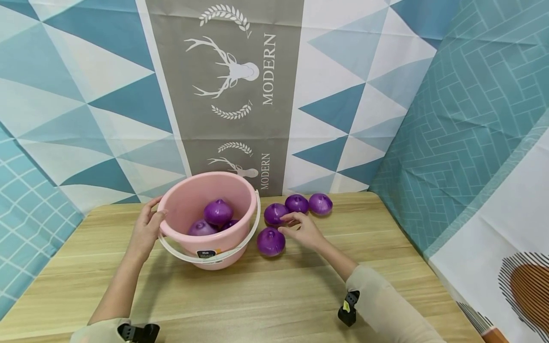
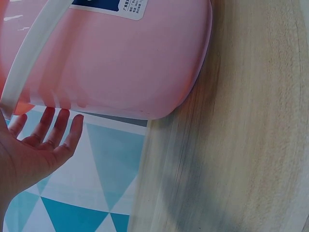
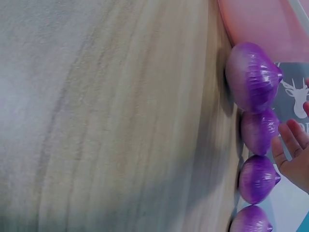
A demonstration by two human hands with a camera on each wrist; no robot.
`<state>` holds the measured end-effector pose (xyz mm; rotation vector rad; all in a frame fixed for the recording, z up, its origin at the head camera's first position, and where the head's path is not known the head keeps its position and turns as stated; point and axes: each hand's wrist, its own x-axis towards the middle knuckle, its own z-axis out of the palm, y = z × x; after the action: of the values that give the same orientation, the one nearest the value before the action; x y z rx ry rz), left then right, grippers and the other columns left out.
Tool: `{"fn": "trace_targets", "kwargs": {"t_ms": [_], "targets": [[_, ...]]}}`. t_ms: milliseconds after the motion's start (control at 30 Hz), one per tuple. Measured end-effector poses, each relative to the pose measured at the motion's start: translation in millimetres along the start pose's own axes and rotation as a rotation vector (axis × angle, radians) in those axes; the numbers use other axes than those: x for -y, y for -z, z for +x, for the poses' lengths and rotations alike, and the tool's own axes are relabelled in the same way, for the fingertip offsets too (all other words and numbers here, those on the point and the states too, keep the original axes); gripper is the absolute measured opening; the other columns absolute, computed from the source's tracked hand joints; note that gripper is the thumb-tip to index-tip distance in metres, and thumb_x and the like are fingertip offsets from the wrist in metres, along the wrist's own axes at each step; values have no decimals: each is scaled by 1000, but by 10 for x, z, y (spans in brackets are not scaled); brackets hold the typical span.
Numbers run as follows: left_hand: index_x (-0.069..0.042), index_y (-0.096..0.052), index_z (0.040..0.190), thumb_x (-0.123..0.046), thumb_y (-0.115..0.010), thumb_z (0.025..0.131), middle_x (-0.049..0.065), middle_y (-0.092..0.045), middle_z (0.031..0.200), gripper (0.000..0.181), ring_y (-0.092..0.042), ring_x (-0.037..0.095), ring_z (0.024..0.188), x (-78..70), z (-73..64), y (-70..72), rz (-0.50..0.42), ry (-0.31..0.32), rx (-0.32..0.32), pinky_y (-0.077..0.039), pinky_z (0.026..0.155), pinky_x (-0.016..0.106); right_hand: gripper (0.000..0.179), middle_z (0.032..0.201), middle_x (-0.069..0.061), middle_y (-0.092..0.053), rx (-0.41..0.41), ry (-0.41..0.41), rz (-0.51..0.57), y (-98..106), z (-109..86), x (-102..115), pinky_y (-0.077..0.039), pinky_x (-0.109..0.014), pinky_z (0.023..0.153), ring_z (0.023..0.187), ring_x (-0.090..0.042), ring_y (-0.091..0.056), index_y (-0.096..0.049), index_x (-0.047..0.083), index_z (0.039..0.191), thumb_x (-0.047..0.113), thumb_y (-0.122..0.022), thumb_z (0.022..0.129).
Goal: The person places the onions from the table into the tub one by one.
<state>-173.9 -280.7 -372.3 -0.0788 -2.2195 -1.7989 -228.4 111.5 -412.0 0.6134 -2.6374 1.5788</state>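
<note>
A pink bucket (image 1: 184,202) with a white handle (image 1: 256,216) stands on the wooden table. Inside it lie three glossy purple onions (image 1: 218,212). My left hand (image 1: 146,231) holds the bucket's left rim, thumb at the edge; in the left wrist view its fingers (image 2: 58,130) lie along the outer wall. Over the loose onions hovers my right hand (image 1: 302,231), thumb and fingers apart with nothing between them. Nearest to it are the front onion (image 1: 270,242) and the one behind (image 1: 274,214). In the right wrist view the right hand (image 3: 294,159) is partly cut off.
Two more onions, one in the middle (image 1: 297,204) and one at the right (image 1: 320,204), sit by the table's back edge. Patterned cloth (image 1: 339,95) hangs right behind the wooden table (image 1: 257,295). Black wrist cameras are strapped over both sleeves.
</note>
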Motion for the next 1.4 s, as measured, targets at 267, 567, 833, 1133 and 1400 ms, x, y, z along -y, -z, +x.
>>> {"fn": "trace_targets", "kwargs": {"t_ms": [267, 567, 833, 1133, 1400], "targets": [[-13, -36, 137, -21, -43, 98, -15, -58, 93, 41, -62, 1, 74, -4, -6, -3, -20, -3, 2, -55, 59, 18, 36, 115, -25, -61, 18, -4, 40, -3, -90, -15, -49, -52, 90, 101, -39, -58, -61, -4, 113, 13, -70, 82], [-12, -36, 138, -21, -43, 98, -15, -58, 93, 42, -62, 1, 74, -3, -6, -5, -28, -3, 5, -55, 60, 18, 39, 115, -11, -63, 5, -59, 25, -63, -108, -194, -51, -34, 86, 100, -26, -60, -63, 7, 113, 24, -73, 80], [-13, -37, 137, -21, -43, 98, -15, -58, 93, 40, -62, 1, 74, -2, -11, -5, -26, -7, 2, -55, 60, 17, 42, 117, -17, -61, 34, -23, 54, -122, -119, -231, -51, -41, 88, 102, -35, -59, -61, 2, 114, 22, -74, 79], [-14, -37, 136, -23, -43, 98, -15, -58, 94, 40, -62, 0, 75, -3, -14, -6, -24, -5, 2, -55, 60, 17, 48, 120, -11, -60, 47, -47, 32, -179, -117, -247, -52, -36, 86, 101, -29, -60, -60, 7, 118, 24, -76, 77], [-11, -36, 137, -23, -43, 98, -16, -58, 93, 42, -62, 0, 75, 4, -10, -9, -23, -13, -1, -55, 60, 17, 57, 120, -11, -58, 59, -43, 27, -227, -127, -239, -50, -44, 89, 103, -30, -58, -57, 6, 121, 28, -79, 74]]}}
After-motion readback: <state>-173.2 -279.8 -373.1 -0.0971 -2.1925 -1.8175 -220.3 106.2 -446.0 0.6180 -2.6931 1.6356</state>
